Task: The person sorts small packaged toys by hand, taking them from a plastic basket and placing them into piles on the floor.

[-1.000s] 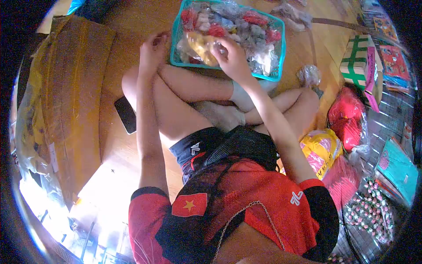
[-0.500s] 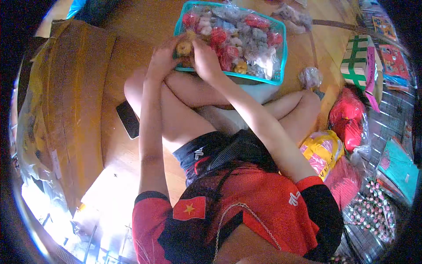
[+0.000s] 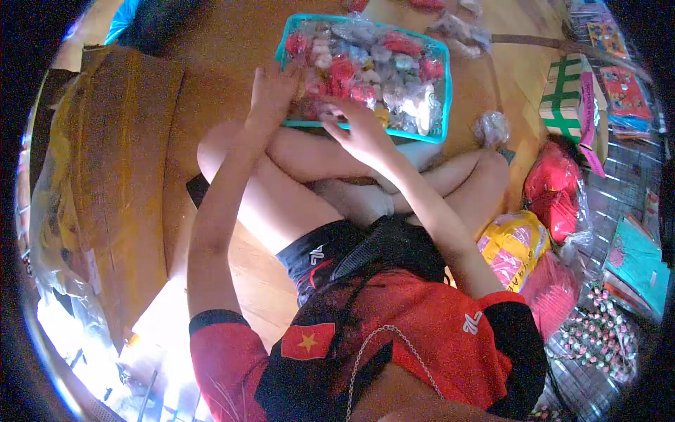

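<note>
A turquoise plastic basket (image 3: 446, 91) stands in front of my crossed legs, filled with small items in clear plastic wrap, red, white, grey and yellow. My left hand (image 3: 275, 93) is at the basket's near left corner, fingers stretched over the rim and thumb apart. Its fingertips blur against the wrapped items. My right hand (image 3: 360, 132) is over the near rim, its fingers loosely bent and apart, close to a red wrapped item (image 3: 362, 94). I make out nothing held in either hand.
A brown cardboard piece (image 3: 119, 176) lies at left, a dark phone (image 3: 197, 188) by my knee. To the right are a clear wrapped bundle (image 3: 491, 129), a green-taped box (image 3: 562, 98), red bags (image 3: 555, 190), a yellow package (image 3: 513, 243) and small flower bunches (image 3: 598, 337).
The yellowish-brown item that was between my hands no longer shows there. My hands have parted and lowered, the right one moving right and nearer. The basket appears slightly lower in view.
</note>
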Demonstrator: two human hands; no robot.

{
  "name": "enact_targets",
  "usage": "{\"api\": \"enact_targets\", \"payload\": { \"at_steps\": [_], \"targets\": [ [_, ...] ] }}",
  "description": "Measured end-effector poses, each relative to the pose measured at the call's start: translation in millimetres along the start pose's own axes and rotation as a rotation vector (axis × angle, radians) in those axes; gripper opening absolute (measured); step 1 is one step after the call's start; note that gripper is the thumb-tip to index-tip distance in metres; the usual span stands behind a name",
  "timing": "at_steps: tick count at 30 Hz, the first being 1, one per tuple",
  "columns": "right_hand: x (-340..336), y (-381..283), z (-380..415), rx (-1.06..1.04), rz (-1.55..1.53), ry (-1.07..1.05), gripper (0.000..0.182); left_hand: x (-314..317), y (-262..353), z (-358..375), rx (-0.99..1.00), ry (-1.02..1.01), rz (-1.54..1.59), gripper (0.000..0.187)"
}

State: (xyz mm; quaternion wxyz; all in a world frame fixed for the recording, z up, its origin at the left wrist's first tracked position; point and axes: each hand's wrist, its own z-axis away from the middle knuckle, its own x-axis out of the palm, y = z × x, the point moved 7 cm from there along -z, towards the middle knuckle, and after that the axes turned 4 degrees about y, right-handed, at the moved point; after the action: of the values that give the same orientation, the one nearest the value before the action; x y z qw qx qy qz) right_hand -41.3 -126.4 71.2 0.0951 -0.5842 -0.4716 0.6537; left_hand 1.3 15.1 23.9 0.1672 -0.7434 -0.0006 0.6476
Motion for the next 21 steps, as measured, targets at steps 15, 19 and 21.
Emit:
{"api": "enact_targets", "payload": {
  "at_steps": [15,19,21],
  "targets": [
    [-199,185,-7,0.326,0.385,0.428,0.034,-11,6,13,-0.097,-0.146,0.262,0.076],
    [-217,256,-49,0.255,0.721,0.384,0.047,-13,-11,23,-0.044,-0.068,0.618,0.079],
    [-219,270,-63,0.197,0.858,0.395,0.052,-19,-24,23,-0.131,-0.081,0.879,0.072]
  ]
}}
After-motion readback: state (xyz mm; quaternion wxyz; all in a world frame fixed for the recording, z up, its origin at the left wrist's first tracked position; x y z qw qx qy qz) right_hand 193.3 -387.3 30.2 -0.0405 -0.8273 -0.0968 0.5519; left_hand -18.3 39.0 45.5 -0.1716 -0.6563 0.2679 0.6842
